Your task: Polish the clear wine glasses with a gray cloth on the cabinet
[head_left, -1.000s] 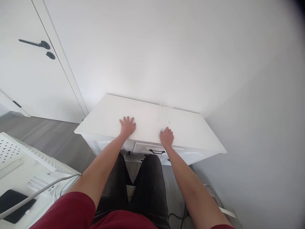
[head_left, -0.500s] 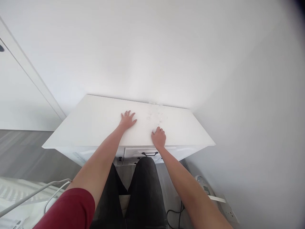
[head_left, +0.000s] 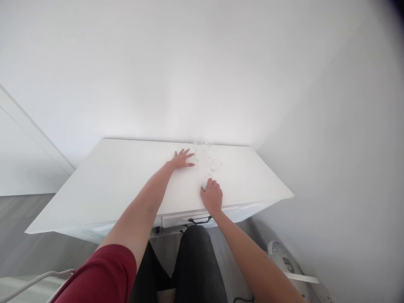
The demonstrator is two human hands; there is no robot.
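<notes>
Several clear, glass-like pieces (head_left: 216, 164) stand or lie in a loose group on the white cabinet top (head_left: 126, 185). Their outlines are faint against the white surface, and I cannot tell their exact kind. My left hand (head_left: 182, 160), fingers spread, is just left of this group, its fingertips close to the nearest clear piece. In front of the group, my right hand (head_left: 212, 194) is low at the cabinet top with curled fingers. A small whitish, translucent thing (head_left: 204, 185) shows between its thumb and index finger.
Below the top is a drawer front with a black handle (head_left: 200, 220). My knees are close to it. A plain white wall (head_left: 176, 75) rises behind. On the floor at lower right stands a white device (head_left: 285, 263) beside the wall; a dark cable (head_left: 243, 299) lies nearby.
My left hand has moved right, closer to the clear pieces. My right hand stays curled in nearly the same place. The view has shifted, and the clear pieces show more distinctly.
</notes>
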